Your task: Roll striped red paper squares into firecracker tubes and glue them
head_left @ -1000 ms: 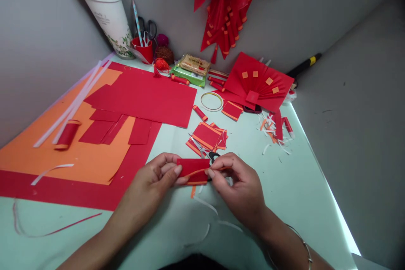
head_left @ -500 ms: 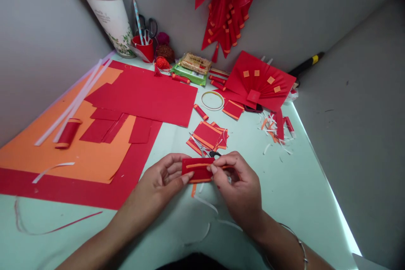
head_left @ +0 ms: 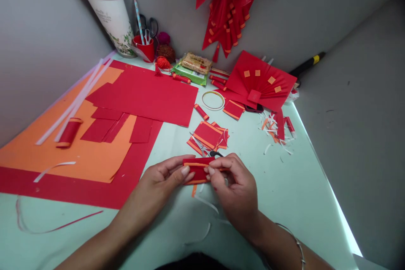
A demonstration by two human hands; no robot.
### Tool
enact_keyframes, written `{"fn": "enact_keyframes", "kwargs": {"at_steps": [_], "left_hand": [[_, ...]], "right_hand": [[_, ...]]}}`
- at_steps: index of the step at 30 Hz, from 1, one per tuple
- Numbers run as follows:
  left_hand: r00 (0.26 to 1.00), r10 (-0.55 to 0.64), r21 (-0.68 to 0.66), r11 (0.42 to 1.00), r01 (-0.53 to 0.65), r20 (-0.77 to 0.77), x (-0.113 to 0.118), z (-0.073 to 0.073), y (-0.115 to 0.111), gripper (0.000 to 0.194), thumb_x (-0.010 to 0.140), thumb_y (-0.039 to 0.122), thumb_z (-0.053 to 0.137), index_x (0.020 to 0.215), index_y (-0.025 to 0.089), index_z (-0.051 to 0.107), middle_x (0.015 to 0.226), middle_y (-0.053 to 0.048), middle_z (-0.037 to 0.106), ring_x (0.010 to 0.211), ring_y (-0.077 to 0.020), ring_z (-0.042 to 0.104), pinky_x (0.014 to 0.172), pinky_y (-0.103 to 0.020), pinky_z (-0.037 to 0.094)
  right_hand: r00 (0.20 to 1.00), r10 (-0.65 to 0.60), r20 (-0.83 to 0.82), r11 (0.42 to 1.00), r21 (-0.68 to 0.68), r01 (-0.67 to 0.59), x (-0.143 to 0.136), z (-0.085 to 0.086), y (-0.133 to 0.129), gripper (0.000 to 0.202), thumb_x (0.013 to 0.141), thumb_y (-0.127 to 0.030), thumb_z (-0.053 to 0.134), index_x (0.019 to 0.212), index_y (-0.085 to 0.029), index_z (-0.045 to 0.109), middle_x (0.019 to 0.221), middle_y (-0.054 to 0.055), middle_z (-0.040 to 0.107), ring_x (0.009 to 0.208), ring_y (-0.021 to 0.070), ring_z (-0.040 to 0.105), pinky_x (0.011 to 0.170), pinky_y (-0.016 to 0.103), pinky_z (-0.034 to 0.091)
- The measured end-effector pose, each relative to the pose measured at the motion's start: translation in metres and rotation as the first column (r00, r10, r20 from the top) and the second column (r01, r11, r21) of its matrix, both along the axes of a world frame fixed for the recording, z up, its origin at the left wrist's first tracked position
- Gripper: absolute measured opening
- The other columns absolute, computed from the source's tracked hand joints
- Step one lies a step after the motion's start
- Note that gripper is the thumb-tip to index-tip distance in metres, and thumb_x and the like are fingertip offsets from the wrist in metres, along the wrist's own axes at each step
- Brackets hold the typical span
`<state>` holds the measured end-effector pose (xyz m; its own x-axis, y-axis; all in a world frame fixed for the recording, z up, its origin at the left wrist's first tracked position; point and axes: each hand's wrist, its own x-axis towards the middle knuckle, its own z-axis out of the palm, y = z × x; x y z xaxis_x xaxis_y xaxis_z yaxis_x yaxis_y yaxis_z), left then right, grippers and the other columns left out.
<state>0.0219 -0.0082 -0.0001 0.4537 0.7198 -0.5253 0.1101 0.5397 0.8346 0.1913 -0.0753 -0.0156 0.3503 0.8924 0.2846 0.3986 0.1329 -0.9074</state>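
My left hand [head_left: 166, 179] is closed on a small red paper piece [head_left: 199, 174], its thumb on the front and fingers behind. An orange paper strip [head_left: 196, 164] lies along the upper part of that piece, and another orange band runs along its lower edge. With thumb and forefinger, my right hand [head_left: 236, 185] pinches the strip's right part against the paper. Scissors [head_left: 202, 148] rest on the table just beyond, their handles partly hidden by my right hand. Several red cards with orange edges [head_left: 207, 133] are stacked behind them.
Large red sheets [head_left: 152, 97] and orange sheets [head_left: 95, 164] cover the left side. A tape roll [head_left: 213, 100], red paper rolls [head_left: 201, 112] and a pile of paper scraps [head_left: 272, 128] lie further back. A white tumbler [head_left: 107, 12] leans at the rear left.
My left thumb has moved up onto the orange strip's left end. My right fingers have shifted slightly left along the strip, which now lies closer to the paper.
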Motion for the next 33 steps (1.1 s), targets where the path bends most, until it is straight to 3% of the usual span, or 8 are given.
{"fn": "enact_keyframes", "kwargs": {"at_steps": [8, 27, 33], "left_hand": [[0.998, 0.004, -0.027, 1.0, -0.002, 0.056, 0.0004, -0.0013, -0.0011, 0.032, 0.087, 0.044, 0.072, 0.116, 0.031, 0.076, 0.107, -0.001, 0.082, 0.097, -0.0215, 0.077, 0.101, -0.035, 0.053], [1.0, -0.01, 0.006, 1.0, 0.01, 0.009, -0.0014, -0.0002, -0.0016, 0.029, 0.086, 0.046, 0.071, 0.11, 0.03, 0.079, 0.101, 0.0, 0.083, 0.091, -0.0191, 0.077, 0.095, -0.03, 0.055], [0.999, 0.014, 0.028, 1.0, -0.012, -0.043, -0.0001, 0.0033, -0.0009, 0.031, 0.084, 0.047, 0.073, 0.107, 0.028, 0.08, 0.098, -0.001, 0.083, 0.089, -0.02, 0.077, 0.092, -0.029, 0.056]], "right_hand": [[1.0, -0.014, 0.026, 1.0, -0.004, 0.014, -0.0002, -0.0003, 0.0009, 0.016, 0.084, -0.01, 0.059, 0.086, -0.023, 0.069, 0.078, 0.0, 0.064, 0.069, 0.015, 0.063, 0.063, 0.029, 0.054], [1.0, 0.001, 0.018, 1.0, 0.004, -0.001, -0.0011, -0.0007, 0.0004, 0.017, 0.083, -0.007, 0.059, 0.087, -0.021, 0.068, 0.078, 0.0, 0.063, 0.068, 0.0126, 0.063, 0.062, 0.026, 0.054], [0.997, -0.04, 0.067, 0.999, 0.009, 0.04, -0.0025, 0.0024, 0.0004, 0.014, 0.082, -0.009, 0.06, 0.085, -0.02, 0.068, 0.074, -0.002, 0.062, 0.057, 0.0088, 0.056, 0.052, 0.02, 0.048]]}}
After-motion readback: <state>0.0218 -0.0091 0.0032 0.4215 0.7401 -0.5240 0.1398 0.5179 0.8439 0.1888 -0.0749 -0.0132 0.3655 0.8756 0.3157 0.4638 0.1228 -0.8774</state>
